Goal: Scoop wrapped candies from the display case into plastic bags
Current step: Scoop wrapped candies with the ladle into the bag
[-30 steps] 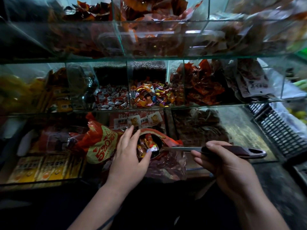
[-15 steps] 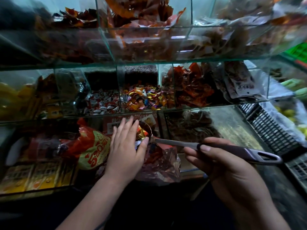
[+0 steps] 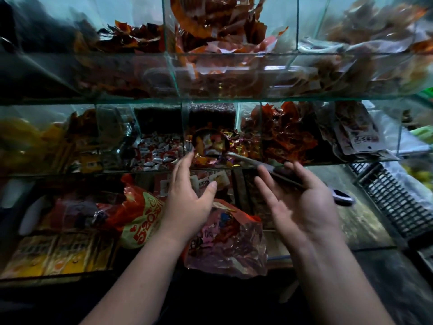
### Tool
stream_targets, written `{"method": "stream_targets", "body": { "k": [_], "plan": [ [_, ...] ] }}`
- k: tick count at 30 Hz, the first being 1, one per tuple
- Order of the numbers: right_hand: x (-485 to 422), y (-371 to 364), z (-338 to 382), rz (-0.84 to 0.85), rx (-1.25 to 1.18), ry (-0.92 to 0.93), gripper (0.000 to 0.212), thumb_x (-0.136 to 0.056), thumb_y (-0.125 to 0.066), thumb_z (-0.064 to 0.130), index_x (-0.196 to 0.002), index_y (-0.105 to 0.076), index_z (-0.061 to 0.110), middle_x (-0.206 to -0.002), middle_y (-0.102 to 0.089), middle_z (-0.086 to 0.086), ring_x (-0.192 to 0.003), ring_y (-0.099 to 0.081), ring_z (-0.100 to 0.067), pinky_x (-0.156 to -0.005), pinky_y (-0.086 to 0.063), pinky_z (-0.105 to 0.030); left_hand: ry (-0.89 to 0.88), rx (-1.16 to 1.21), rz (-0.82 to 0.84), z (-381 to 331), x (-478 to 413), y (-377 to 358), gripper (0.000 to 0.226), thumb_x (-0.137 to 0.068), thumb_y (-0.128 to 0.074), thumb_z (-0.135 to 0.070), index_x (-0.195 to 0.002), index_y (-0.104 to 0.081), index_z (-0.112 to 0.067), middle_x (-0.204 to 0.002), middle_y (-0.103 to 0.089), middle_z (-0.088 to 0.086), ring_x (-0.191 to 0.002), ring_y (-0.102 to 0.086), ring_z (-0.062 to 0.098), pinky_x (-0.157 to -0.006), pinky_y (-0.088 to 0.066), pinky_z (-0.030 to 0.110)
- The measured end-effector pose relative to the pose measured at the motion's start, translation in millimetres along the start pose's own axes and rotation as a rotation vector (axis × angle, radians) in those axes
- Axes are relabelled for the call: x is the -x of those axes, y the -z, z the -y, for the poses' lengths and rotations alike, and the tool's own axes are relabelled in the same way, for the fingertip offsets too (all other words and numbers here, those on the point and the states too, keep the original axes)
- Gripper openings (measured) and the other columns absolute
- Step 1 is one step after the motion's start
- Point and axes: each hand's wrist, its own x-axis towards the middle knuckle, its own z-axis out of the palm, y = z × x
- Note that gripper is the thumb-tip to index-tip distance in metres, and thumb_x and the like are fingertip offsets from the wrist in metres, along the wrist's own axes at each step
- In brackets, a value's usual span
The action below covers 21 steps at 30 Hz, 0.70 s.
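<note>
Since half a second earlier, the scoop had left the bag mouth and gone up a shelf, and my right hand had uncurled from its handle. Nearest me, below and between both wrists, the crinkled clear plastic bag [image 3: 229,245] sat slumped with some wrapped sweets already inside. A red-and-yellow printed packet [image 3: 140,219] lay just outside the left wrist.

The left hand [image 3: 187,202] was spread and held nothing, its fingertips reaching to the near rim of the scoop bowl. The right hand [image 3: 302,205] was palm-up with fingers straight and splayed. The handle of the dark-handled metal scoop [image 3: 210,144] lay across that hand, cradled rather than clasped, though blur hid exactly where it touched.

Just beyond the left fingertips, the bowl sat in a middle compartment of the glass display case [image 3: 234,98], among the bright foil-wrapped candies [image 3: 241,146], and it looked loaded.

To do this step well, I judged the right fingers should wrap firmly round the handle before any lift, since a loose cradle could let the bowl roll and spill. The bowl should then come back level over the glass lip while the left hand dropped to hold the bag mouth wide under it.

Farther off, above both hands, the top shelf held orange-brown packets [image 3: 218,22].
</note>
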Motion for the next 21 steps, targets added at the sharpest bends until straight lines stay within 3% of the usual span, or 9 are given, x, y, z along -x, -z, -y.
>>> {"method": "stream_targets", "body": {
  "k": [2,4,7,9,12,17,21],
  "plan": [
    [-28.8,-18.4,-15.2,-0.004,0.046,0.038,0.016,-0.099,-0.062,0.022,-0.108,-0.068,0.01,-0.1,-0.077,-0.012,-0.098,-0.076,-0.032,-0.084,-0.063,-0.045,0.043,0.016,0.028,3.2,4.3,-1.1,0.069,-0.094,-0.067,-0.035,-0.151,-0.029,-0.042,-0.153,-0.034,-0.017,-0.137,-0.032,-0.002,-0.108,-0.029,0.023],
    [-58.2,-32.7,-34.0,0.009,0.199,0.151,0.009,-0.097,-0.067,0.023,-0.104,-0.069,0.018,-0.099,-0.077,0.0,-0.1,-0.075,-0.02,-0.093,-0.059,-0.039,0.071,0.032,0.072,7.2,7.2,-1.4,0.064,-0.095,-0.067,-0.033,-0.147,-0.033,-0.046,-0.144,-0.04,-0.022,-0.131,-0.037,-0.005,-0.104,-0.032,0.019],
    [-99.0,-28.1,-55.6,0.136,0.896,0.535,0.004,-0.096,-0.068,0.024,-0.1,-0.069,0.024,-0.099,-0.07,0.012,-0.092,-0.067,0.004,-0.087,-0.053,-0.02,0.087,0.025,0.095,9.4,9.4,1.1,0.058,-0.094,-0.066,-0.035,-0.139,-0.035,-0.054,-0.127,-0.037,-0.041,-0.116,-0.033,-0.028,-0.089,-0.025,0.0],
    [-118.4,-19.5,-61.6,0.278,1.209,0.654,0.008,-0.097,-0.065,0.02,-0.105,-0.066,0.023,-0.105,-0.068,0.009,-0.095,-0.063,0.002,-0.088,-0.051,-0.018,0.108,0.058,0.098,10.1,9.4,3.0,0.057,-0.094,-0.066,-0.034,-0.137,-0.036,-0.056,-0.129,-0.041,-0.039,-0.119,-0.037,-0.024,-0.091,-0.031,0.003],
    [-126.4,-17.6,-56.7,0.415,1.527,0.735,0.02,-0.097,-0.062,0.02,-0.116,-0.065,0.024,-0.118,-0.066,0.004,-0.11,-0.062,-0.014,-0.098,-0.052,-0.033,0.116,0.084,0.093,10.6,9.6,5.1,0.055,-0.094,-0.067,-0.032,-0.136,-0.039,-0.055,-0.134,-0.047,-0.027,-0.123,-0.047,-0.008,-0.1,-0.044,0.023],
    [-97.0,-9.8,-37.6,0.668,1.683,0.833,0.037,-0.087,-0.065,0.015,-0.124,-0.064,0.014,-0.135,-0.056,-0.008,-0.122,-0.058,-0.03,-0.098,-0.053,-0.047,0.127,0.095,0.094,10.0,10.9,5.8,0.054,-0.093,-0.068,-0.031,-0.135,-0.042,-0.052,-0.132,-0.05,-0.025,-0.121,-0.05,-0.004,-0.102,-0.051,0.034],
    [-52.6,7.4,-30.6,0.635,1.571,0.868,0.046,-0.087,-0.06,0.045,-0.123,-0.066,0.017,-0.15,-0.049,-0.006,-0.138,-0.05,-0.021,-0.109,-0.047,-0.036,0.112,0.086,0.079,6.6,12.0,3.6,0.048,-0.093,-0.068,-0.031,-0.134,-0.048,-0.046,-0.131,-0.05,-0.024,-0.122,-0.051,-0.001,-0.103,-0.049,0.031]
  ]
}}
